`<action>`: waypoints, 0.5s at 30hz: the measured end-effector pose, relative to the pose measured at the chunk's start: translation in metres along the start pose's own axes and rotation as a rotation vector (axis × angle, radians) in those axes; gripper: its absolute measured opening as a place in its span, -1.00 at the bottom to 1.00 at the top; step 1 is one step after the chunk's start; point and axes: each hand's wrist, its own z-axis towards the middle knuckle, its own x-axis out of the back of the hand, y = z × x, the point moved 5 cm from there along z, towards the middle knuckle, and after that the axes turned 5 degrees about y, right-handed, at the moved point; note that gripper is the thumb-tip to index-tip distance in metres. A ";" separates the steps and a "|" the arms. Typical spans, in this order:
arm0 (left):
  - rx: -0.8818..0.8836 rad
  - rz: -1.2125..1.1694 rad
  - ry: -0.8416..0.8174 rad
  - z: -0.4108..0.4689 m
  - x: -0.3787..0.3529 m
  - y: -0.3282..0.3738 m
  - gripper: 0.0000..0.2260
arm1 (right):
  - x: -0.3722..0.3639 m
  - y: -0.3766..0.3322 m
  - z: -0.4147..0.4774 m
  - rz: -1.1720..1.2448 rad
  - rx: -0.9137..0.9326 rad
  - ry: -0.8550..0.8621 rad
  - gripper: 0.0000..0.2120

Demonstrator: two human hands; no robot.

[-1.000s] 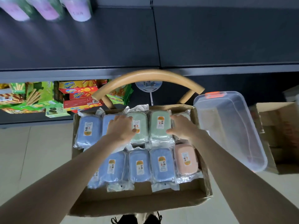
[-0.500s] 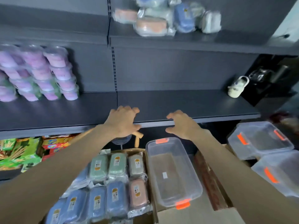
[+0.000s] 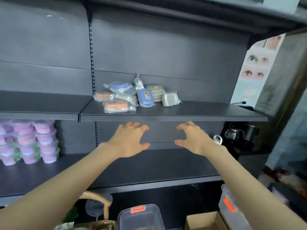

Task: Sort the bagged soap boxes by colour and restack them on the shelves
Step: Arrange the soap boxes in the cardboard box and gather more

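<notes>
Both hands empty: left hand [image 3: 130, 141] and right hand [image 3: 193, 138] raised palm-down, fingers spread and loosely curved, below the upper shelf [image 3: 199, 113]. Bagged soap boxes [image 3: 132, 97], rounded plastic in crinkled clear film, lie heaped, mixed blue, orange, green and white, on that matte dark metal shelf.

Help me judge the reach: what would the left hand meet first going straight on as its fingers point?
Probably the front edge of the upper shelf, just above the left hand; depth is unclear, so it could pass over to the pink soap box.
</notes>
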 end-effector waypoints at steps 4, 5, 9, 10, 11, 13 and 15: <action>-0.002 0.042 0.073 0.052 0.005 0.013 -0.48 | 0.029 0.032 0.037 0.038 0.025 0.091 -0.47; -0.003 0.045 0.090 0.065 0.003 0.014 -0.48 | 0.033 0.040 0.048 0.040 0.037 0.106 -0.48; 0.030 -0.007 0.148 0.121 -0.009 0.012 -0.47 | 0.044 0.065 0.096 0.038 0.079 0.125 -0.47; 0.046 -0.011 0.158 0.133 -0.013 0.010 -0.47 | 0.045 0.069 0.109 0.032 0.091 0.127 -0.47; 0.059 -0.009 0.168 0.147 -0.016 0.009 -0.47 | 0.047 0.075 0.122 0.032 0.106 0.140 -0.47; 0.088 -0.013 0.176 0.172 -0.024 0.004 -0.48 | 0.049 0.084 0.150 0.047 0.136 0.164 -0.48; 0.114 -0.014 0.180 0.195 -0.032 -0.001 -0.49 | 0.048 0.094 0.178 0.058 0.144 0.166 -0.48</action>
